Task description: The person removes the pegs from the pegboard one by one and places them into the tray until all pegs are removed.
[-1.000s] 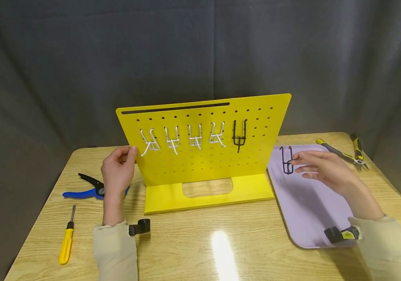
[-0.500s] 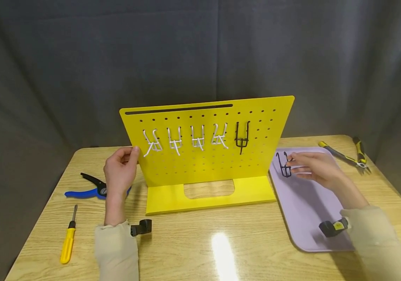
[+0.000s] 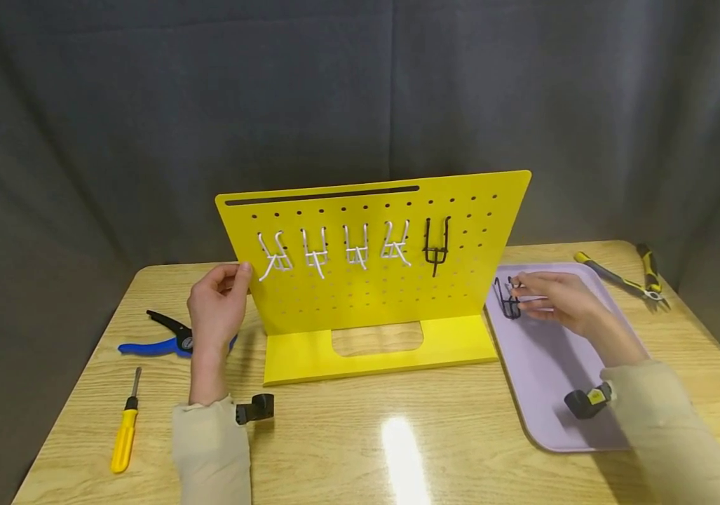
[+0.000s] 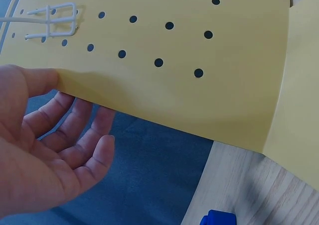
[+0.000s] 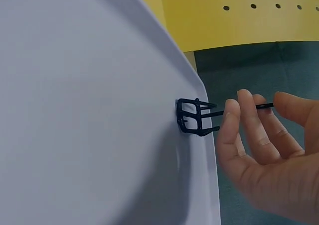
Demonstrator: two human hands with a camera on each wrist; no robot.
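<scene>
A yellow pegboard (image 3: 347, 294) stands upright on its base. Several white wire hooks (image 3: 316, 252) and one black wire hook (image 3: 436, 245) hang in a row on it. My left hand (image 3: 217, 305) grips the board's left edge, thumb on the front face and fingers behind, as the left wrist view also shows. Over the lilac tray (image 3: 561, 407), my right hand (image 3: 555, 301) holds another black wire hook (image 5: 189, 116). In the right wrist view its shank runs between the thumb and the fingers, and its prongs point away from the palm.
Blue-handled pliers (image 3: 154, 348) and a yellow screwdriver (image 3: 123, 438) lie left of the board. Beyond the tray at right are two yellow-and-black hand tools, cutting pliers (image 3: 618, 280) and another tool (image 3: 648, 270). A dark curtain (image 3: 360, 84) hangs behind the table.
The right hand has moved left toward the board with the black hook, which now tilts differently. My left hand stays on the board's edge. The head view has shifted slightly.
</scene>
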